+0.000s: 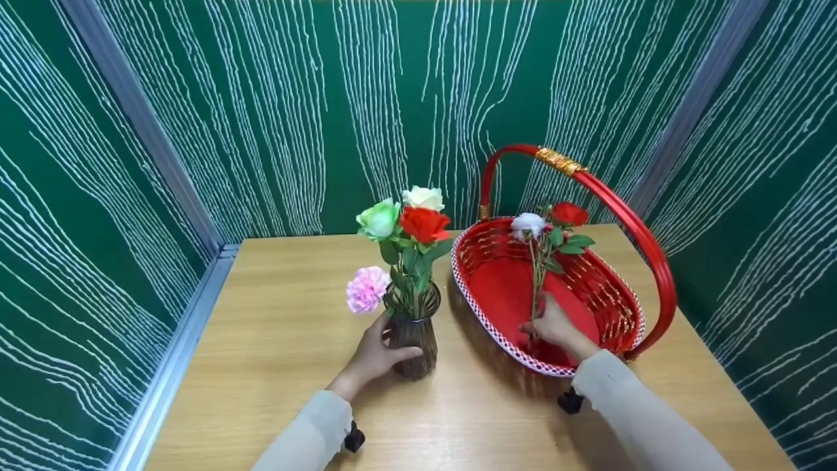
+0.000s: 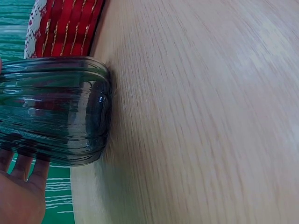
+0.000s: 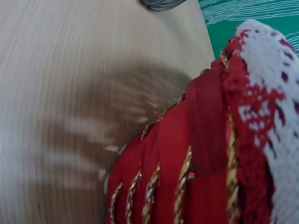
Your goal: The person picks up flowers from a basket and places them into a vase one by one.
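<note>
A dark glass vase (image 1: 413,340) stands upright on the table, holding green, white and red roses (image 1: 425,224) and a pink carnation (image 1: 367,289) that leans out to the left. My left hand (image 1: 376,356) grips the vase from its left side, thumb across the front; the left wrist view shows fingers (image 2: 38,175) against the glass (image 2: 56,112). Inside the red basket (image 1: 503,288), my right hand (image 1: 554,324) pinches the stems of a white flower (image 1: 528,226) and a red rose (image 1: 569,213). The right wrist view shows the basket's side (image 3: 163,186), not that hand.
The basket's tall red handle (image 1: 628,219) arches over its right side. A white lace trim (image 1: 484,324) runs along the rim. The wooden table (image 1: 274,327) meets green walls (image 1: 261,118) with white wavy lines at the back and sides.
</note>
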`<state>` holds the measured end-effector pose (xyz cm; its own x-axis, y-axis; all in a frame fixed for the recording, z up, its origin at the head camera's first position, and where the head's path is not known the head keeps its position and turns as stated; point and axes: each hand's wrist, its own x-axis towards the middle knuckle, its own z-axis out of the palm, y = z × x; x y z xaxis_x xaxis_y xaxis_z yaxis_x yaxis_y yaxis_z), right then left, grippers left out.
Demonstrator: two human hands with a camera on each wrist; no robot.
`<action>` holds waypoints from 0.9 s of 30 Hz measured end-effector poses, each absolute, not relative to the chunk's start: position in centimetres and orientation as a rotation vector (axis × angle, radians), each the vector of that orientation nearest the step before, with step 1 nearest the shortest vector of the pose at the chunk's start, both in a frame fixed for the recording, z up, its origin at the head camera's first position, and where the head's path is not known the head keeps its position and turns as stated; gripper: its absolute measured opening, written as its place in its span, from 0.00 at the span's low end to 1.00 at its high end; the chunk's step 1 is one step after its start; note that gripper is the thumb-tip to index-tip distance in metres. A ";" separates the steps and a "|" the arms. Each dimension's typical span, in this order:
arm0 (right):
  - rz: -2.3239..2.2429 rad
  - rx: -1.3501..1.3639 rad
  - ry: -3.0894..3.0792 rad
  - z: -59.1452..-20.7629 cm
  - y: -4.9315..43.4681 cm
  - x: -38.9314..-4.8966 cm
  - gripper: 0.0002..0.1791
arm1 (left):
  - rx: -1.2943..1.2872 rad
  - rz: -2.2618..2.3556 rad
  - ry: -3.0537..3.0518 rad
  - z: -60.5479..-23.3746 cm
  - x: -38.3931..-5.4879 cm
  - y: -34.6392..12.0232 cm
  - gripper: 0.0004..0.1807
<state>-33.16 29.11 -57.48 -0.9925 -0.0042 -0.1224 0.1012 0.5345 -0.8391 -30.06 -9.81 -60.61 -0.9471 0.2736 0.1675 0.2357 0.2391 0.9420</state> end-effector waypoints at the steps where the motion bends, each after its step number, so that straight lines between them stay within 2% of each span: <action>1: -1.489 0.090 2.633 -57.5 29.0 -33.1 0.48 | 0.506 1.850 2.452 -60.6 -30.1 -9.8 0.48; 9: -1.617 0.207 2.546 -57.3 28.7 -33.2 0.42 | 0.509 1.855 2.453 -61.0 -30.2 -9.9 0.47; 16: -1.723 0.323 2.502 -56.8 29.0 -33.3 0.42 | 0.509 1.856 2.444 -60.9 -30.2 -9.9 0.46; 24: -1.894 0.405 2.455 -56.6 29.3 -33.3 0.30 | 0.519 1.858 2.435 -60.7 -30.1 -9.8 0.46; 27: -1.933 0.408 2.429 -56.5 29.4 -33.3 0.28 | 0.520 1.873 2.421 -60.6 -30.1 -9.7 0.46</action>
